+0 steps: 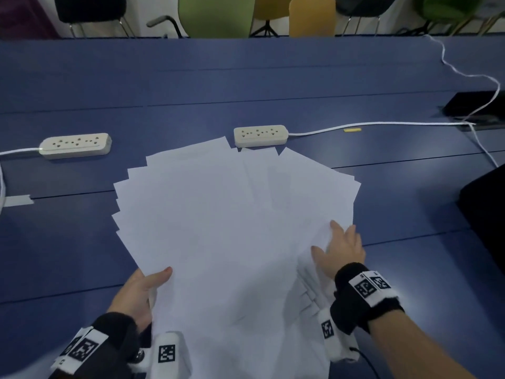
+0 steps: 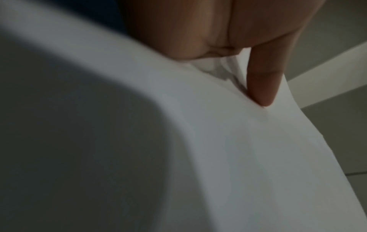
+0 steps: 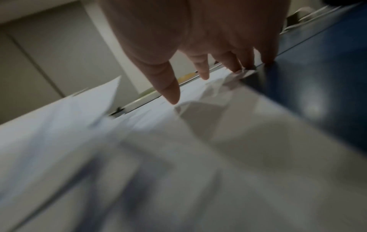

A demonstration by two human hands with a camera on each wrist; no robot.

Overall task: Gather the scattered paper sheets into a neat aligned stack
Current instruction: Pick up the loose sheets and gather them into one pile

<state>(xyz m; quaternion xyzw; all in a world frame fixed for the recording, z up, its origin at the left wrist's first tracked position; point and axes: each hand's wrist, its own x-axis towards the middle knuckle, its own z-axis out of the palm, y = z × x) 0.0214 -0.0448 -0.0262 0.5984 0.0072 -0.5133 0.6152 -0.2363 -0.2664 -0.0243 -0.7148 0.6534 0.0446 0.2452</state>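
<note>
While the fanned paper sheets [image 1: 232,214] lie on the blue table [image 1: 246,77], the left hand [image 1: 136,294] pinches their near-left edge as an anchor; the right hand [image 1: 341,247], fingers spread, presses the right side, likely sweeping sheets together.

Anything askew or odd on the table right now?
Yes. The paper sheets are fanned out, corners staggered along both sides, not aligned. The left hand pinches the near-left edge; the right hand lies flat at the right side. The far corners touch a power strip.

Dim light; head view sharp, both wrist views dark, motion-blurred.
</note>
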